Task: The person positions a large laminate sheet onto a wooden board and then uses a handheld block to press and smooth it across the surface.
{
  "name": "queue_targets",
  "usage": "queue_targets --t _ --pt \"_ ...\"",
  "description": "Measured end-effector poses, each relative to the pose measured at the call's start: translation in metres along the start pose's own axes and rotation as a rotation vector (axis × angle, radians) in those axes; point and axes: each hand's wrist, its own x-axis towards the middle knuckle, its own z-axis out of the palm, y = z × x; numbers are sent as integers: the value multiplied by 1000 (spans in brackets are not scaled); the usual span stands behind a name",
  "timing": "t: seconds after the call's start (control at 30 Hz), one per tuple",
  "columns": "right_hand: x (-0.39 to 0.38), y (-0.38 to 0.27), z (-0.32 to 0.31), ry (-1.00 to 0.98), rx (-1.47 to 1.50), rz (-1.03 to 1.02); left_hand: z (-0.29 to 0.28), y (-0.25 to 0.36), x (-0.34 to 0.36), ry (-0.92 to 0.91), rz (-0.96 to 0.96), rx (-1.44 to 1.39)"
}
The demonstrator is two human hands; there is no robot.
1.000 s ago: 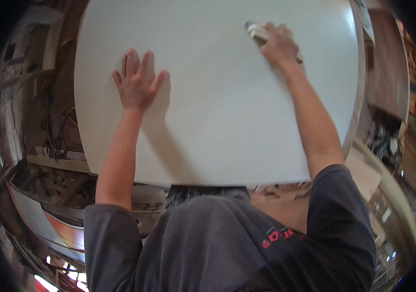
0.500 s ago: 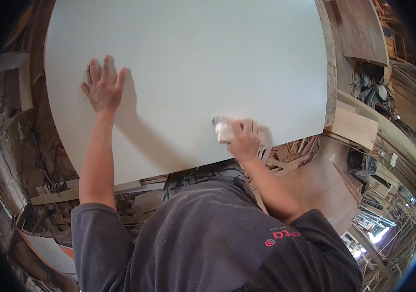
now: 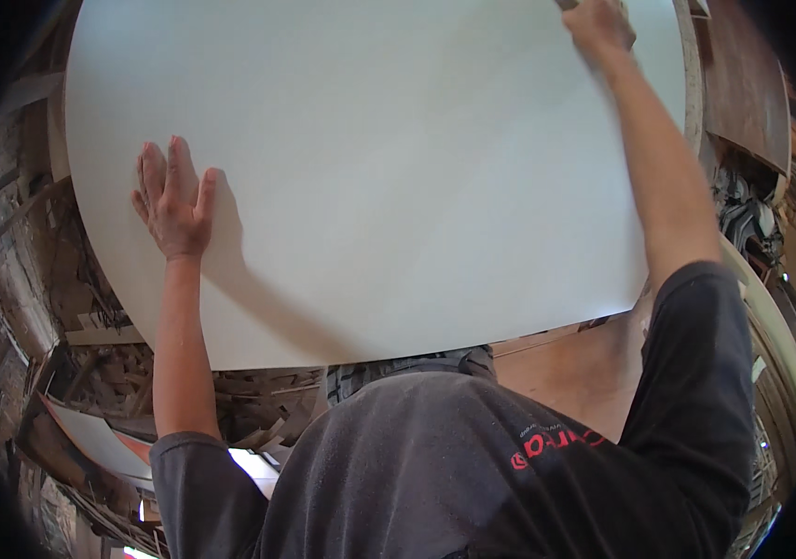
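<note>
A large, smooth, pale white panel (image 3: 398, 205) spreads out in front of me. My left hand (image 3: 176, 210) lies flat on its left part, fingers spread, holding nothing. Out at the far right of the panel, my right hand (image 3: 600, 30) is closed around a pale, hand-sized block-like object with a dark end (image 3: 566, 4). Only that dark end shows beyond my fingers now; the top edge of the picture cuts off the rest. Its exact kind cannot be made out.
Brown boards (image 3: 747, 84) stand beyond the panel's right edge. Scrap wood strips (image 3: 118, 387) are heaped below at the left. A brown sheet (image 3: 570, 368) lies under the near right edge, and a curved stack of long boards (image 3: 785, 373) runs along the right.
My right hand has swept from the panel's near edge to its far right, carrying the pale object. My left hand stays flat on the panel; the whole view has shifted slightly.
</note>
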Motion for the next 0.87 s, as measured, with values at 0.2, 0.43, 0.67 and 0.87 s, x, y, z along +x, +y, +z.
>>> queue_targets --t 0.2,0.43,0.67,0.87 --pt "-43 38 27 132 -6 -22 7 13 18 18 3 24" --pt "-370 -1 44 -301 56 -83 17 12 12 19 -7 60" --pt "-657 45 57 -321 359 -36 68 5 -12 52 -89 138" --pt "-780 210 181 -30 588 830 23 113 -121 35 80 -210"
